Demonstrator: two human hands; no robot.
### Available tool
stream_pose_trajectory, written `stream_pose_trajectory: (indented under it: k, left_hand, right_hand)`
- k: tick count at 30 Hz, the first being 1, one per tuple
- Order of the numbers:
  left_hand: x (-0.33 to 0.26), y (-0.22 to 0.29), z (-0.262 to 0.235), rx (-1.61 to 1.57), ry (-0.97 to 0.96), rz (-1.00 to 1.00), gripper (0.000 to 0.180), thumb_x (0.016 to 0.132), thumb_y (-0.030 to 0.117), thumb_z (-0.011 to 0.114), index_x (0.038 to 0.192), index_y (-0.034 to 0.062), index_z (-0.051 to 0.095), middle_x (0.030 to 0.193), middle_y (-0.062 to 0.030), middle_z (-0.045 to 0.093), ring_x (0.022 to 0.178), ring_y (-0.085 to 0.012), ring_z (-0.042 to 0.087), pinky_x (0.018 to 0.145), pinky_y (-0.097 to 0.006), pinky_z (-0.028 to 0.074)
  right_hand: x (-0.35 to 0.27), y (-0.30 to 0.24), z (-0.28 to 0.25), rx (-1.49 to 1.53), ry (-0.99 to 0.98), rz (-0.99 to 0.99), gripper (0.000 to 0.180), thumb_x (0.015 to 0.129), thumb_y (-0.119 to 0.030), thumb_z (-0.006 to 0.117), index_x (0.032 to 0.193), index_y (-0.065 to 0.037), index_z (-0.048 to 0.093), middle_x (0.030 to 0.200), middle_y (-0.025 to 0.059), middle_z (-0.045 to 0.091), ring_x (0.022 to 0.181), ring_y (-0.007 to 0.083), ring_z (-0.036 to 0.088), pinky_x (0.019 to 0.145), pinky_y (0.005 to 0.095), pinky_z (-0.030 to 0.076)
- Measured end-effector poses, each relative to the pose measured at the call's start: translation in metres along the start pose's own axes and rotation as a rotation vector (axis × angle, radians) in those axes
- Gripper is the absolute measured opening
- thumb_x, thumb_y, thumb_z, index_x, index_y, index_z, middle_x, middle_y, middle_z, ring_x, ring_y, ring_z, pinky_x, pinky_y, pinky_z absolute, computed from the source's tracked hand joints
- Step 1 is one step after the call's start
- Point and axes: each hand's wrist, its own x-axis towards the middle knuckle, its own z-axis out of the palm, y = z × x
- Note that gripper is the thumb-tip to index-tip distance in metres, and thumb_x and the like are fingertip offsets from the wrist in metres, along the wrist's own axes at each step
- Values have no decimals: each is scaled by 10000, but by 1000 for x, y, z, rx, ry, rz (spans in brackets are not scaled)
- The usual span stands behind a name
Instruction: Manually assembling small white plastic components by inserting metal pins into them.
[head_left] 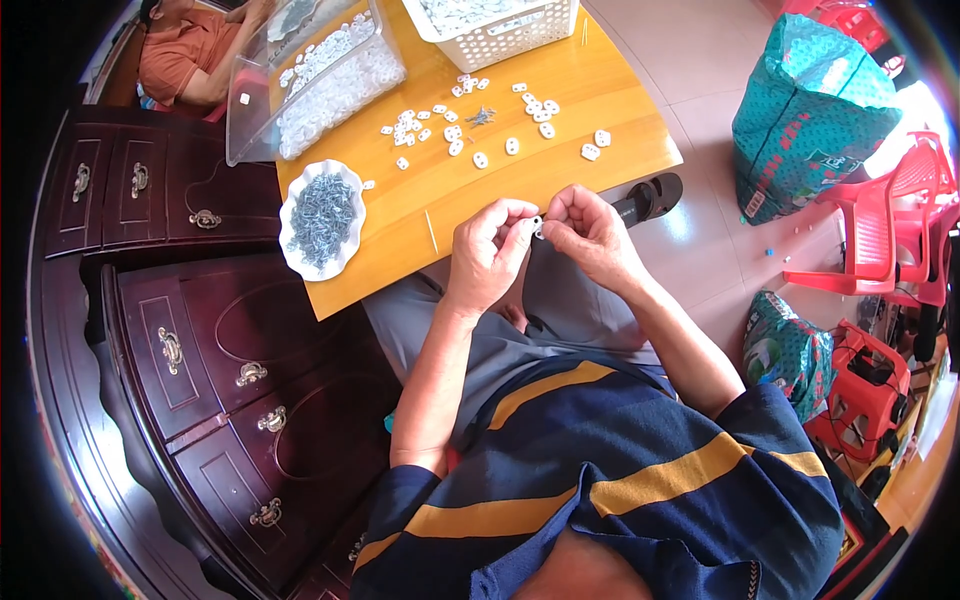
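My left hand (487, 252) and my right hand (590, 232) meet over my lap, at the near edge of a wooden table (560, 100). Between their fingertips they pinch one small white plastic piece (538, 225) with a bit of metal in it. Several similar white pieces (470, 125) lie scattered on the table beyond my hands. A white scalloped dish (320, 215) full of small grey metal parts sits at the table's left corner.
A clear plastic bin (320, 75) of white pieces and a white basket (495, 25) stand at the table's far side. Another person in an orange shirt (190, 55) sits top left. A dark wooden cabinet (200, 330) is at my left. Green bags (810, 110) and red chairs (880, 220) are at right.
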Motion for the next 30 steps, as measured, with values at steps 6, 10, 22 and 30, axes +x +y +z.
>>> stream_pose_trajectory:
  k: [6, 10, 22, 30]
  left_hand:
    - [2, 5, -2, 4, -3, 2, 93, 991, 30, 638, 1051, -16, 693, 866, -79, 726, 736, -118, 692, 661, -267, 550]
    - [2, 3, -4, 12, -31, -9, 98, 999, 45, 634, 1048, -14, 694, 866, -89, 723, 745, -125, 694, 656, -272, 546]
    - [1, 4, 0, -5, -37, 2, 104, 1005, 43, 624, 1062, -17, 686, 884, -91, 732, 749, -131, 695, 674, -272, 553]
    - [-2, 6, 1, 25, -36, -11, 277, 910, 58, 746, 1170, 11, 665, 875, -63, 698, 681, -105, 647, 634, -276, 532]
  right_hand:
    - [-1, -2, 5, 129, 9, 33, 131, 993, -65, 681, 1060, -51, 570, 916, -30, 612, 806, 33, 569, 720, 199, 482]
    - [-1, 1, 6, 204, -9, 49, 155, 1004, -88, 688, 1087, -50, 562, 918, -28, 618, 819, 46, 586, 746, 207, 489]
    - [-1, 5, 9, 240, 62, 70, 130, 999, -84, 687, 1083, -65, 589, 925, -32, 639, 834, 39, 601, 751, 205, 494]
    - [0, 4, 11, 356, 88, 75, 128, 978, -53, 688, 1061, -53, 591, 936, -3, 664, 839, 51, 624, 771, 215, 516]
